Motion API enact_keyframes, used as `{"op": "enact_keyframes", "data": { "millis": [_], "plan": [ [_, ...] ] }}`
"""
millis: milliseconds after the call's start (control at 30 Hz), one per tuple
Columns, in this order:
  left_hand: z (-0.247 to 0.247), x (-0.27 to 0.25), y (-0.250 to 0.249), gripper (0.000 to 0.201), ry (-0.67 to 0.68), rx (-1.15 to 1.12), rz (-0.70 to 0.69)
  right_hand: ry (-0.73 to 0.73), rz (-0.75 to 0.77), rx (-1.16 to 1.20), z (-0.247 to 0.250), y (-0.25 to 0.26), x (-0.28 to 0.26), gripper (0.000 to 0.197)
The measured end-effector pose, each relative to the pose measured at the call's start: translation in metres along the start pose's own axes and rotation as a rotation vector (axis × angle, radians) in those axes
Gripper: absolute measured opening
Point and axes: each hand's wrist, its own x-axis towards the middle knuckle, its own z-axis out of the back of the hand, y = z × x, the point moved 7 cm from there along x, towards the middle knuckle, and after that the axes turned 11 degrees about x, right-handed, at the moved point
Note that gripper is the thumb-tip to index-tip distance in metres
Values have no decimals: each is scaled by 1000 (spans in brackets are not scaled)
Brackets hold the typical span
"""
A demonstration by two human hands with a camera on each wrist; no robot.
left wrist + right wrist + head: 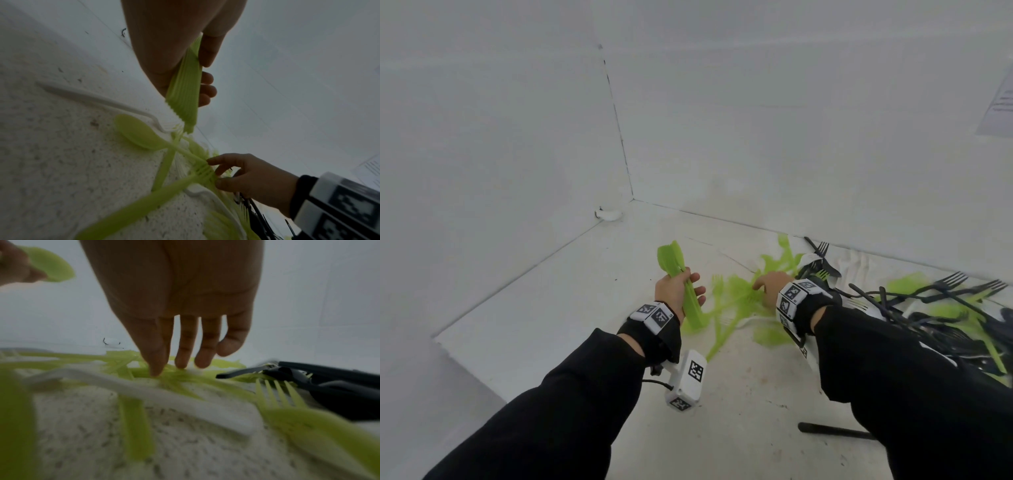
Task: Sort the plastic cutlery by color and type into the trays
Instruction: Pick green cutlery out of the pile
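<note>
**Green stack in the left hand, right hand down on the loose pile**

The work surface (571, 291) is a pale, speckled white top set into a corner where two plain white walls meet; a dark seam runs up the corner (616, 113). A small white fitting (608, 214) sits at the foot of that corner, and a printed sheet (998, 106) hangs on the right wall.

The left hand (677, 291) is held above the surface, fingers and thumb curled round a stack of green cutlery (681, 287). The stack's long axis runs from the near end, low and toward the person, up and away to the broad ends, which point toward the far-left corner. The left wrist view shows many nested handles with the fingertips (207, 91) wrapped over their edge.

The right hand (770, 282) reaches down onto the loose green pieces (736, 298) beside it, fingers straight and slightly spread, tips touching them; whether it pinches any cannot be told. A green spoon (139, 131) and white fork (98, 99) lie flat there, crossing other green handles. Farther right lies a tangle of black forks (941, 291) mixed with green. One black handle (832, 430) lies apart, near the right sleeve.
</note>
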Motion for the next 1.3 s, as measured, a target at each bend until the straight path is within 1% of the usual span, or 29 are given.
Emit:
{"op": "enact_keyframes", "data": {
  "millis": [100,133,167,200,267,300,333,367,400,433,467,500,533,567,600,633,667,733,800,833,900,1000,1067,1100,1133,1200,1300],
  "plan": [
    [1,1,-1,14,-2,-1,-9,-78,-51,-61,9,-8,0,40],
    [2,1,-1,14,-4,-1,-11,-97,-47,-71,10,-9,0,40],
    [2,1,-1,14,-5,1,-12,-87,-18,-52,8,-7,0,43],
    [2,1,-2,14,-6,5,-13,-69,40,-12,4,-2,0,48],
    [3,2,-2,13,-5,15,-12,39,159,30,-6,9,-3,54],
    [3,2,-2,13,-4,17,-13,76,185,10,-9,13,-6,53],
    [4,1,-4,13,-4,18,-16,71,177,-21,-8,15,-8,47],
    [4,1,-5,13,-5,18,-19,26,163,-41,-3,17,-10,40],
    [5,2,-7,12,-6,19,-22,-51,147,-65,4,20,-13,35],
    [6,2,-9,12,-7,22,-27,-134,150,-80,10,25,-16,32],
    [7,3,-12,12,-9,27,-34,-179,188,-63,11,32,-19,32],
    [8,3,-14,12,-15,31,-42,-170,264,-23,8,44,-22,32],
    [9,4,-16,12,-21,33,-47,-117,361,14,-1,56,-22,32],
    [11,4,-17,13,-27,33,-51,-39,433,26,-12,69,-23,32],
    [12,4,-17,13,-32,35,-54,33,462,5,-24,79,-24,33],
    [13,4,-18,13,-36,38,-56,75,453,-41,-32,86,-23,34],
    [13,4,-17,13,-38,40,-55,88,436,-94,-37,90,-21,35],
    [14,3,-15,13,-40,36,-49,90,409,-176,-42,97,-18,33],
    [14,2,-15,13,-41,34,-49,83,351,-211,-39,98,-15,32],
    [14,2,-15,14,-41,33,-47,62,312,-190,-35,95,-14,32],
    [13,1,-12,14,-40,28,-39,-40,222,-35,-20,83,-9,32],
    [7,0,-6,13,-34,23,-25,-283,79,394,16,54,-6,20],
    [0,-2,-3,12,-19,28,-22,-417,56,640,37,44,-11,18],
    [-4,-3,-2,12,-7,31,-25,-436,75,692,45,46,-14,20],
    [-9,-4,-1,11,7,33,-29,-423,100,708,50,51,-17,21],
    [-19,-4,1,11,34,43,-36,-363,143,713,52,63,-24,17],
    [-34,-2,4,9,80,50,-49,-252,117,771,44,68,-32,31]
  ]
}}
